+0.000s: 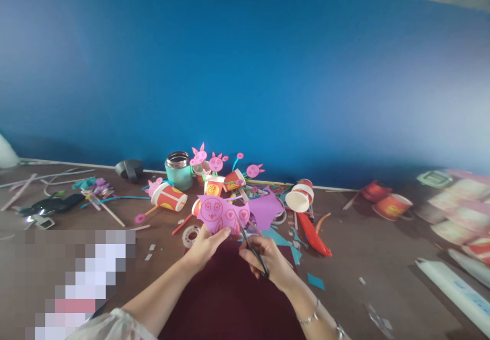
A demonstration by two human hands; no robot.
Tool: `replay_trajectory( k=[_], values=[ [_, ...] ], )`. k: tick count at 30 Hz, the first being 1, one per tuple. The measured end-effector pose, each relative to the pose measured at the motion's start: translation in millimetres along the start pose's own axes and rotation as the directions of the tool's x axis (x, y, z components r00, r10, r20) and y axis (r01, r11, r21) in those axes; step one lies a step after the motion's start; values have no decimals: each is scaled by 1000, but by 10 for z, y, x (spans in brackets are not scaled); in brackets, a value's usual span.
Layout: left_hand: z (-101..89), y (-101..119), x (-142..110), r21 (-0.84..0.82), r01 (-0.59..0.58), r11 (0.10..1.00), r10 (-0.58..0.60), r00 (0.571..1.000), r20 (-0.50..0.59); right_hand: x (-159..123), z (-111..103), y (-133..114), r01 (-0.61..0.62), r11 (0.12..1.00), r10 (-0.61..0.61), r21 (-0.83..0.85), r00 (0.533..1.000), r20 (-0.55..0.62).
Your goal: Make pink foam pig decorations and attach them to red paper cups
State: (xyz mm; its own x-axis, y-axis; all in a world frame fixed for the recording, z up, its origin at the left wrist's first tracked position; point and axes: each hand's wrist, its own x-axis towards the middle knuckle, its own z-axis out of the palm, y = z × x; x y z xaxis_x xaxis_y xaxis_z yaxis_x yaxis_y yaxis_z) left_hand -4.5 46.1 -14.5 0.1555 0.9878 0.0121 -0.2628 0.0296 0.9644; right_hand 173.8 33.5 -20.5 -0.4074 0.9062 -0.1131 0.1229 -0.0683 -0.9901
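Note:
My left hand (206, 248) pinches a sheet of purple paper (213, 210) between thumb and fingers. A round animal face with ears and several circles with hearts are drawn on it in a reddish line. In my right hand (272, 259) is a pair of scissors (252, 250), their blades pointing up at the sheet's right side. Whether the blades are apart is hard to make out. Behind them lies a larger piece of purple paper (265, 211). Close beyond stand red paper cups (213, 186) carrying cut-out pink animal heads (216, 162).
A roll of clear tape (191, 236) lies left of the sheet, a teal jar (179, 171) behind. Stacked cups (300, 197), a red-orange piece (314, 238) and blue paper scraps (316, 281) are on the right. A dark red mat (233, 299) lies beneath my hands. A blue wall (245, 74) closes the back.

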Motion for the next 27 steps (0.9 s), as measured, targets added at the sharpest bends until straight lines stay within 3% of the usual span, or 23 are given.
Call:
replay_trajectory(
  k=[8,27],
  values=[
    [-28,0,9,3,21,1000,-21,999,31,-11,4,-47,2,1000,-2,-15,1000,5],
    [-40,-7,36,-66,-30,997,29,999,-15,-15,-1,-94,-68,998,68,4,998,-14]
  ],
)
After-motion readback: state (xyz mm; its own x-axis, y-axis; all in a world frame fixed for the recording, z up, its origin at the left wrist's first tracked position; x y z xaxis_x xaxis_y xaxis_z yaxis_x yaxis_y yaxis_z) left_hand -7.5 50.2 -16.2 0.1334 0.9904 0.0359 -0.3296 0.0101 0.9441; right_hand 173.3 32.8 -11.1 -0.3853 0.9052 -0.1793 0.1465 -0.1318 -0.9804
